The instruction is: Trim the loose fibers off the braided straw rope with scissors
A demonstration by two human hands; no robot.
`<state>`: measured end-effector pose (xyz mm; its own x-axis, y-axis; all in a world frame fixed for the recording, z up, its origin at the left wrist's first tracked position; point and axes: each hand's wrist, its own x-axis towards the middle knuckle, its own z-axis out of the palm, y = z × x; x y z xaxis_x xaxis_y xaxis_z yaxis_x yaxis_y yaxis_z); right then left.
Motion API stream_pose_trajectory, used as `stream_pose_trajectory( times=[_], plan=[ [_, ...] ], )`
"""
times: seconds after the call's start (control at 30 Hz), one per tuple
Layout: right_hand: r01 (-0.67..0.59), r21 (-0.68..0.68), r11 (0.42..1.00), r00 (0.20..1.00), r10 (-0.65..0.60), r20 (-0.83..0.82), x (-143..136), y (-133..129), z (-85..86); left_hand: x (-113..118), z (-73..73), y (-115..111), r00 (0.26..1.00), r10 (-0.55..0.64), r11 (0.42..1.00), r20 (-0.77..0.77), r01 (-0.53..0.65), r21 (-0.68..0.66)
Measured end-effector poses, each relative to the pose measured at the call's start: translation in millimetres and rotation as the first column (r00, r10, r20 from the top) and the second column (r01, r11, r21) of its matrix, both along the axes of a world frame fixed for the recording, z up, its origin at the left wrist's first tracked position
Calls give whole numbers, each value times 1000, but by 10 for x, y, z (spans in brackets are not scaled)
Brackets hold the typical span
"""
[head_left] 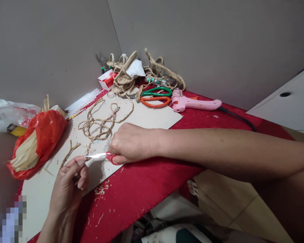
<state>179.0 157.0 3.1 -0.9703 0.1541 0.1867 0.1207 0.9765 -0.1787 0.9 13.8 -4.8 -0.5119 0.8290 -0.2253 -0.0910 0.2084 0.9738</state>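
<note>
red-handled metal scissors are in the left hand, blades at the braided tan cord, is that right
Wrong hand: the head view shows the red-handled metal scissors in the right hand, not the left hand. Their blades are indeed at the braided tan cord.

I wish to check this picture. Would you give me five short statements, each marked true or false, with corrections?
1. The right hand holds red-handled scissors. True.
2. Every bag is tied shut. False: the red bag is open, with pale strips showing.
3. The left hand pinches the braided cord. True.
4. No tool has a cable. False: the pink tool has a black one.
5. Small trimmings lie on the red cloth. True.
</note>
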Motion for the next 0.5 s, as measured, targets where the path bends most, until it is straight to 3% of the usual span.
stream_pose_trajectory(
  times=[0.3,0.5],
  plan=[
    [43,44,998,996,-40,-76,-20,-32,-101,59,20,-15,1000,26,1000,-1,-26,-9],
    [43,20,999,995,-41,-87,-16,-40,-68,92,10,-7,999,39,999,21,-39,-38]
  ],
)
